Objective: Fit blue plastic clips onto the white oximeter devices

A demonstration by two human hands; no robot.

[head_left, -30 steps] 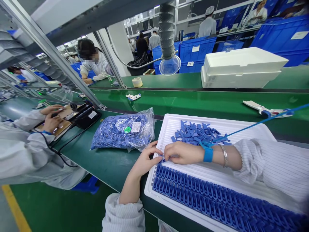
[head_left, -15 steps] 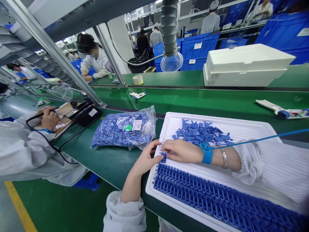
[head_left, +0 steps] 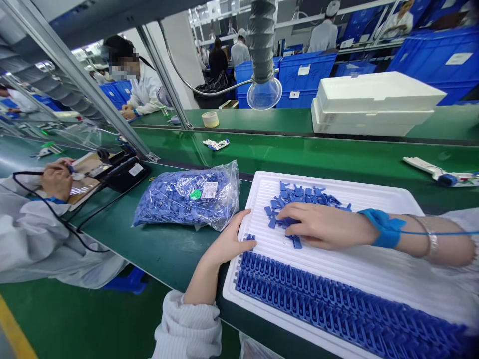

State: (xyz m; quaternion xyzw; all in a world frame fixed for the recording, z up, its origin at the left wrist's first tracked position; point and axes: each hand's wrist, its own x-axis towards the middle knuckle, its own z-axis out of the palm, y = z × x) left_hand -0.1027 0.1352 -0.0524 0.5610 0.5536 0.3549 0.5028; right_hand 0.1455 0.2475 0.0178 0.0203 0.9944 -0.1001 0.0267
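A white ribbed tray (head_left: pixel 374 187) holds small blue plastic parts. Along its near side, tightly packed rows of standing blue parts (head_left: pixel 322 294) run to the right. At the left start of another row stands a short group of blue parts (head_left: pixel 250 240). My left hand (head_left: pixel 232 238) lies over the tray's left edge, thumb against that group and fingers apart. Over the loose pile of blue parts (head_left: pixel 294 197) is my right hand (head_left: pixel 325 224), fingertips apart and among the pieces, palm down. One loose blue part (head_left: pixel 295 242) lies just below its fingers. A blue wrist strap (head_left: pixel 383 228) circles my right wrist.
A clear bag of blue parts (head_left: pixel 183 197) lies left of the tray. Behind are a green conveyor strip (head_left: pixel 299 152), white foam boxes (head_left: pixel 374 107), a tape roll (head_left: pixel 210 119) and an extraction hose (head_left: pixel 263 45). A co-worker's hands (head_left: pixel 56 179) work at the left.
My right hand has moved right, from the short group beside my left hand to the loose pile, and its fingers have spread. My left hand stays at the tray edge. The view has shifted slightly.
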